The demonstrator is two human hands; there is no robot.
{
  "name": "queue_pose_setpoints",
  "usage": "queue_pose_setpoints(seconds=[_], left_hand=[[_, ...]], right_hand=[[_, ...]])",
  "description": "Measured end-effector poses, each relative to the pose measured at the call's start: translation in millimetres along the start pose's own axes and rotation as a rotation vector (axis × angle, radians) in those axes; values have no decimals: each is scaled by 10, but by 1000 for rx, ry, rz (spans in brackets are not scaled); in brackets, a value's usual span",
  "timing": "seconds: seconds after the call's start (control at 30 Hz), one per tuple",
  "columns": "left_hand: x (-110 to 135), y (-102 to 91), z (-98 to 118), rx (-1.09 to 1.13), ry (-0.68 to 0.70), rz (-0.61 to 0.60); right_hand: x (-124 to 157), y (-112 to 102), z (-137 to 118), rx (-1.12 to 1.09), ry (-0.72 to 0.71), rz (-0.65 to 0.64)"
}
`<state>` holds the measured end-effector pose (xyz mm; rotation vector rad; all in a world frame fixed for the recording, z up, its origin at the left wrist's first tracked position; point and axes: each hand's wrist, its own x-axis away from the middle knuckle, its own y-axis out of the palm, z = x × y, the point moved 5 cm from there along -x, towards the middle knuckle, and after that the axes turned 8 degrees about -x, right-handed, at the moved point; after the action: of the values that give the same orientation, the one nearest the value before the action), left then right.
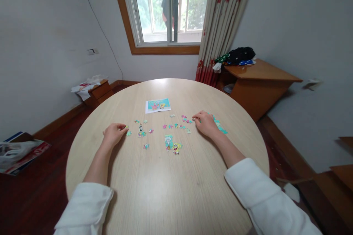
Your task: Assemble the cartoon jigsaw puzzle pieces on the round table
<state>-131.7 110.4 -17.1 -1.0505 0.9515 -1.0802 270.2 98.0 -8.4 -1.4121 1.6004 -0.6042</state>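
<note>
Puzzle pieces [142,133] lie to either side of the joined block [168,141], and the right hand is the nearer one

In the head view, the joined block lies on the table [165,198], its tall teal part running away from the person. A yellow figure [176,148] sits against its lower right side.

The right hand [206,124] is to the right of the block and farther from the person. Its fingertips point left, back toward the block's side, and end just beside a pink chain [188,120] of pieces. Whether they pinch anything cannot be told. A teal strip [220,126] shows on the outer side of this hand, farther right of the block, its long axis slanting from far left to near right.

The left hand [113,134] is to the left of the block and a little beyond it, with loose pieces in the space between. Thumb and forefinger come together at a small yellow-green piece [127,127]; it is too small to tell whether it is gripped or only touched.

A short row of pieces [170,126] lies just beyond the block, and the picture sheet [158,105] lies well beyond that, slightly left.
</note>
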Motion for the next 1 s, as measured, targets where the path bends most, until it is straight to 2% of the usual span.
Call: queue_pose_setpoints(seconds=[0.27,0.33,0.47,0.8,1.0], left_hand=[[-6,18,7,7,-23,3],[-6,13,11,4,-34,4],[-21,10,3,-9,-65,10],[-27,27,70,-28,-37,40],[6,-18,83,-31,-49,69]], right_hand=[[-77,-167,351,79,161,118],[-87,-190,477,51,221,92],[-89,-186,624,10,243,52],[-129,-69,563,-199,171,38],[-135,-143,612,-226,194,129]])
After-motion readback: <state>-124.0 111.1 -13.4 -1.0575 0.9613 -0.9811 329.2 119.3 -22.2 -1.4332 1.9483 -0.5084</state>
